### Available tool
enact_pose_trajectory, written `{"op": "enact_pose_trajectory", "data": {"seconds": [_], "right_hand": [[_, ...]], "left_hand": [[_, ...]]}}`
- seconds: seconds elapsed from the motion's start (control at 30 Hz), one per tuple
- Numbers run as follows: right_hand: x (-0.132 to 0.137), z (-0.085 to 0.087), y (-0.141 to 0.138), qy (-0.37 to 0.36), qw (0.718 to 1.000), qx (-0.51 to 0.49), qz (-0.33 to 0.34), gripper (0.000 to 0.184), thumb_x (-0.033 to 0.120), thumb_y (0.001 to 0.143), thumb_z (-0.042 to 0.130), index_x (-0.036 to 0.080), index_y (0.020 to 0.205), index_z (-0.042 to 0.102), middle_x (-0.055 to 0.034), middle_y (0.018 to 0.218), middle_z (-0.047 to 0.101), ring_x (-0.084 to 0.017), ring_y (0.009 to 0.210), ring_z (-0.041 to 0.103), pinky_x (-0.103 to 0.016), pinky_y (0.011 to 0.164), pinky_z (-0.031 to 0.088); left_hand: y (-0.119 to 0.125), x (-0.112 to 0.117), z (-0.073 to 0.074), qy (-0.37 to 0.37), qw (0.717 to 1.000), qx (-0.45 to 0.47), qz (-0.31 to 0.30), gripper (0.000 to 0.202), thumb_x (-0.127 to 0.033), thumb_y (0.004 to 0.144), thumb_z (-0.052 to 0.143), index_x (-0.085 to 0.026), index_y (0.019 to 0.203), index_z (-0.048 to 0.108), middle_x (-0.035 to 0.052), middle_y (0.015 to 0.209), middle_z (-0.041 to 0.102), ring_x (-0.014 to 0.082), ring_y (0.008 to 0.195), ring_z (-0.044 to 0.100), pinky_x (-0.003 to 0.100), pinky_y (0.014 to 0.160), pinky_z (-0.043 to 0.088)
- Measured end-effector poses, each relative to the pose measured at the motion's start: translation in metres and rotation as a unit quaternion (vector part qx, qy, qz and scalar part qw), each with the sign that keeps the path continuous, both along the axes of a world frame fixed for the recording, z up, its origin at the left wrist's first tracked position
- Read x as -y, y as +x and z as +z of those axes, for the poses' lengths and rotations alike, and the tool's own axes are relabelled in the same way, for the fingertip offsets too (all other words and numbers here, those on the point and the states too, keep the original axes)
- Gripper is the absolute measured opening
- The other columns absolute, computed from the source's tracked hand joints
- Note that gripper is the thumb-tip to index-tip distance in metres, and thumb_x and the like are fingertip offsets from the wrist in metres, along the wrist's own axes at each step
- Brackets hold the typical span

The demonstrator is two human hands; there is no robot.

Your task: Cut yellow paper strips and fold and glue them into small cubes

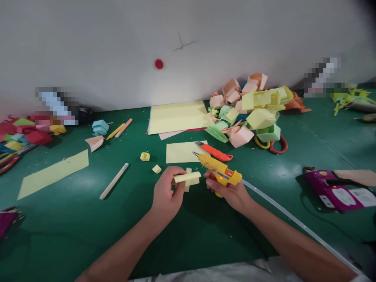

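A: What fills most of the view?
B: The green desk [76, 243], with a heap of folded paper pieces [258, 117] at its back, right of the middle.
A: And next in size?
B: A stack of paper sheets [179, 117], yellow on top, just left of that heap.
A: Where is the yellow glue gun [219, 169]?
B: In the right hand [226, 188], whose fingers curl around its grip; the nozzle points up and left, and a clear glue stick [282, 205] runs from its rear toward the lower right.
A: Smaller than that?
B: A loose yellow sheet [180, 152] beyond the hands, with a red utility knife [216, 152] over its right corner.
A: And the left hand [169, 190]?
B: It pinches a folded yellow paper piece [189, 177] between thumb and fingers, left of the gun and apart from it.
A: What is smallest?
B: Two little paper boxes [145, 156], lying apart on the desk, just beyond the left hand.
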State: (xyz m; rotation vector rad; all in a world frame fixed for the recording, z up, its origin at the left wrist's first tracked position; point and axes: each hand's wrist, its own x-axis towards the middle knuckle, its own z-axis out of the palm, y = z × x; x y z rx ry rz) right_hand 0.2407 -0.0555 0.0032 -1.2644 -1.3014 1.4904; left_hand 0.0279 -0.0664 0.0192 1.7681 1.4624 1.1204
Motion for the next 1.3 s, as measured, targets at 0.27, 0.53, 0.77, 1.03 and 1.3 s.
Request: {"op": "enact_pose_trajectory", "data": {"seconds": [0.27,0.53,0.77,1.03,1.3], "right_hand": [[0.005,0.006,-0.015,-0.05,0.999,-0.005,0.009,0.027,0.042,0.072,0.075,0.019,0.081,0.064,0.0004,0.067,0.06,-0.013,0.059,0.054,-0.03,0.058,0.048],[0.008,0.007,-0.016,-0.075,0.996,-0.036,0.041,0.016,0.03,0.072,0.072,0.018,0.079,0.064,0.0006,0.069,0.06,-0.013,0.062,0.055,-0.027,0.057,0.046],[0.013,0.016,-0.019,-0.079,0.994,-0.021,0.069,0.017,0.032,0.074,0.069,0.019,0.069,0.06,0.0015,0.063,0.058,-0.013,0.059,0.054,-0.026,0.055,0.043],[0.014,0.008,-0.02,-0.076,0.994,-0.037,0.074,0.014,0.031,0.075,0.068,0.019,0.074,0.062,0.0006,0.069,0.06,-0.013,0.061,0.055,-0.027,0.057,0.045],[0.015,0.0,-0.02,-0.096,0.994,-0.019,0.056,0.012,0.028,0.068,0.067,0.017,0.072,0.063,0.0006,0.063,0.058,-0.013,0.057,0.052,-0.027,0.053,0.044]], "left_hand": [[0.001,0.006,0.007,0.288,0.943,-0.164,-0.036,0.03,-0.001,0.085,0.058,-0.018,0.11,0.061,0.0039,0.093,0.066,0.0122,0.084,0.065,0.02,0.073,0.052],[-0.002,0.005,0.018,0.455,0.849,-0.268,-0.015,0.03,-0.005,0.083,0.063,-0.018,0.111,0.067,0.0054,0.084,0.067,0.0171,0.074,0.058,0.031,0.068,0.049],[0.004,0.006,0.023,0.468,0.847,-0.252,-0.002,0.026,-0.002,0.085,0.065,-0.019,0.103,0.072,-0.0001,0.071,0.059,0.0129,0.067,0.054,0.028,0.062,0.045],[0.004,0.003,0.014,0.453,0.855,-0.253,-0.018,0.031,-0.004,0.08,0.074,-0.02,0.107,0.073,-0.0001,0.073,0.061,0.0141,0.069,0.056,0.029,0.066,0.046],[0.0,0.005,0.008,0.413,0.864,-0.276,-0.082,0.039,-0.012,0.085,0.065,-0.021,0.123,0.064,0.0059,0.091,0.071,0.0188,0.079,0.065,0.033,0.073,0.05]]}}
